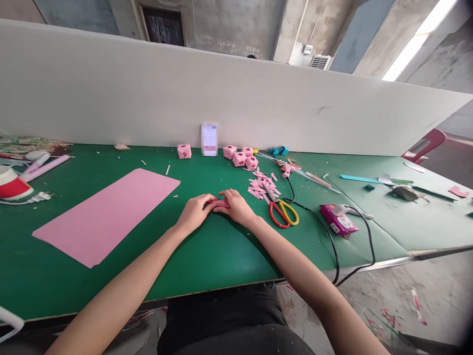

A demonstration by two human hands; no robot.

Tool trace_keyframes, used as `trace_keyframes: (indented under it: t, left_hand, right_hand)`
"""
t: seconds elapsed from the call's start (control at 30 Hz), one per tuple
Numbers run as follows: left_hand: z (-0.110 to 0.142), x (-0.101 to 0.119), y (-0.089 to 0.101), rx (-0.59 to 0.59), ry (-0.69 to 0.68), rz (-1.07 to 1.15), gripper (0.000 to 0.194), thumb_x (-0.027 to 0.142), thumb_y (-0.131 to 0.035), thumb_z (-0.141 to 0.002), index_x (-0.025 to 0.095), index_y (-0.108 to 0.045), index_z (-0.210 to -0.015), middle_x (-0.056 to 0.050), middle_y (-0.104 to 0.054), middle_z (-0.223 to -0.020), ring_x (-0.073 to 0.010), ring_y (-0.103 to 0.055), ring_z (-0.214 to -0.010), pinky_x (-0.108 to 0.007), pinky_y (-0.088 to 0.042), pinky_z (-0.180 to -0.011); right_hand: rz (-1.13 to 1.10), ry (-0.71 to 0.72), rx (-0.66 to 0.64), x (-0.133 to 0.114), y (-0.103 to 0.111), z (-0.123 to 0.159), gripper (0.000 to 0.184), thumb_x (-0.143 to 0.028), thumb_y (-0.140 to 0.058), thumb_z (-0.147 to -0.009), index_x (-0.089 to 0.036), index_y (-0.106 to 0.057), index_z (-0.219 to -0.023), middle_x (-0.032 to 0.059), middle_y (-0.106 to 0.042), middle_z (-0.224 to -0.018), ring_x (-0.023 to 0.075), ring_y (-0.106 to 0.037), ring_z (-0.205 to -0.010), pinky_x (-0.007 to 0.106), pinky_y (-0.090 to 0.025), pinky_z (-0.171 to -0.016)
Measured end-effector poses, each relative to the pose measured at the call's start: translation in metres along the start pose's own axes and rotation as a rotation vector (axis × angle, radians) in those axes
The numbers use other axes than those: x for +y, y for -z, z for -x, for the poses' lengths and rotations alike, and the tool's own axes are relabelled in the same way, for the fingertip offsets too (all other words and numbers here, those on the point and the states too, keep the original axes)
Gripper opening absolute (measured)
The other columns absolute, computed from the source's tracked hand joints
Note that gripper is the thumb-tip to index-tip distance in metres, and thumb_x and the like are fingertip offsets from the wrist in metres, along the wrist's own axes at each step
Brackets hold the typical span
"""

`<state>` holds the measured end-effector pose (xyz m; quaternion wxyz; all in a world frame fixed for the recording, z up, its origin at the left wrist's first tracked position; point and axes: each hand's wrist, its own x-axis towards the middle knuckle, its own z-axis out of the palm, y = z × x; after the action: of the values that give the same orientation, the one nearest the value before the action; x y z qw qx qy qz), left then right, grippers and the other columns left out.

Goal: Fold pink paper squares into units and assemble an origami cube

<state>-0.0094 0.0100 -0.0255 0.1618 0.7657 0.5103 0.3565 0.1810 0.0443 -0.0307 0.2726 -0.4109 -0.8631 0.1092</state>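
My left hand [194,212] and my right hand [236,207] meet at the middle of the green table [221,256], fingers curled and pressed together on a small folded pink paper piece [220,202] that lies on the surface. Most of the piece is hidden under the fingers. A large pink paper sheet [107,214] lies flat to the left of my left hand. Red-and-yellow scissors [283,212] rest just right of my right hand, below a heap of pink paper scraps [262,185].
Several pink paper cubes [240,157] and one apart [184,151] stand near the white partition [148,98]. A glue gun [286,169], a pink power strip [338,220] with black cable, and tools lie to the right. A red-white object [13,185] sits at far left.
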Motion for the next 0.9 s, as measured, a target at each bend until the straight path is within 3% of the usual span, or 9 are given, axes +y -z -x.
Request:
trace_keyframes:
  t: [0.13,0.27,0.37,0.47,0.57,0.67,0.8,0.9]
  left_hand:
    - [0.000,-0.005,0.000,0.049,-0.006,-0.077,0.023,0.038,-0.050,-0.096,0.024,-0.067,-0.101,-0.007,-0.074,-0.098,-0.0248,-0.070,-0.087,-0.036,-0.053,-0.079]
    - [0.000,-0.006,-0.002,0.031,-0.004,-0.085,0.025,0.033,-0.054,-0.093,0.023,-0.065,-0.113,-0.008,-0.073,-0.107,-0.0262,-0.069,-0.093,-0.038,-0.053,-0.083]
    - [0.000,-0.006,-0.005,-0.012,-0.041,-0.139,0.030,0.035,-0.050,-0.095,0.022,-0.064,-0.118,-0.010,-0.072,-0.109,-0.0295,-0.065,-0.101,-0.042,-0.052,-0.089]
    - [0.000,-0.007,-0.009,-0.027,-0.082,-0.209,0.032,0.036,-0.044,-0.099,0.021,-0.065,-0.117,-0.012,-0.069,-0.108,-0.0313,-0.061,-0.105,-0.044,-0.051,-0.092]
    - [0.001,-0.009,-0.013,-0.018,-0.104,-0.280,0.035,0.033,-0.039,-0.101,0.020,-0.063,-0.122,-0.013,-0.065,-0.113,-0.0306,-0.058,-0.106,-0.045,-0.049,-0.095]
    - [0.002,-0.010,-0.016,-0.031,-0.119,-0.376,0.039,0.028,-0.036,-0.101,0.015,-0.059,-0.129,-0.017,-0.061,-0.116,-0.0313,-0.055,-0.106,-0.047,-0.048,-0.095]
    - [0.002,-0.008,-0.017,-0.050,-0.106,-0.511,0.043,0.025,-0.036,-0.101,0.008,-0.054,-0.135,-0.021,-0.060,-0.118,-0.0328,-0.056,-0.104,-0.048,-0.049,-0.090]
    - [0.001,-0.009,-0.018,-0.030,-0.109,-0.542,0.045,0.028,-0.037,-0.102,0.008,-0.050,-0.139,-0.022,-0.060,-0.123,-0.0341,-0.056,-0.107,-0.049,-0.049,-0.089]
  right_hand:
    - [-0.060,-0.068,0.029,0.002,0.005,0.005,0.051,-0.032,-0.069,-0.091,-0.015,-0.055,-0.137,0.0165,-0.067,-0.124,0.0280,-0.063,-0.118,0.045,-0.051,-0.101]
    - [-0.171,-0.090,0.031,0.003,0.001,0.003,0.045,-0.015,-0.064,-0.090,-0.014,-0.058,-0.134,0.0134,-0.071,-0.123,0.0231,-0.068,-0.114,0.038,-0.054,-0.100]
    - [-0.227,-0.103,0.038,0.000,-0.004,0.001,0.043,-0.013,-0.062,-0.090,-0.016,-0.059,-0.133,0.0121,-0.072,-0.124,0.0212,-0.070,-0.112,0.035,-0.056,-0.098]
    - [-0.211,-0.185,0.052,-0.007,-0.007,0.001,0.054,-0.015,-0.060,-0.091,-0.014,-0.050,-0.144,0.0151,-0.068,-0.132,0.0228,-0.067,-0.119,0.037,-0.054,-0.103]
    - [-0.120,-0.283,0.067,-0.016,-0.010,0.004,0.066,-0.021,-0.056,-0.093,-0.006,-0.034,-0.154,0.0235,-0.054,-0.146,0.0288,-0.053,-0.137,0.045,-0.046,-0.112]
    - [-0.050,-0.257,-0.021,-0.025,-0.013,0.008,0.071,-0.025,-0.049,-0.095,0.003,-0.024,-0.156,0.0294,-0.035,-0.157,0.0331,-0.029,-0.152,0.054,-0.031,-0.121]
    - [0.009,-0.225,-0.108,-0.034,-0.011,0.012,0.073,-0.023,-0.039,-0.096,0.009,-0.012,-0.156,0.0292,-0.024,-0.162,0.0326,-0.017,-0.155,0.056,-0.017,-0.125]
    - [0.032,-0.232,-0.122,-0.037,-0.008,0.012,0.073,-0.020,-0.034,-0.095,0.009,-0.009,-0.157,0.0266,-0.019,-0.164,0.0319,-0.012,-0.156,0.056,-0.013,-0.126]
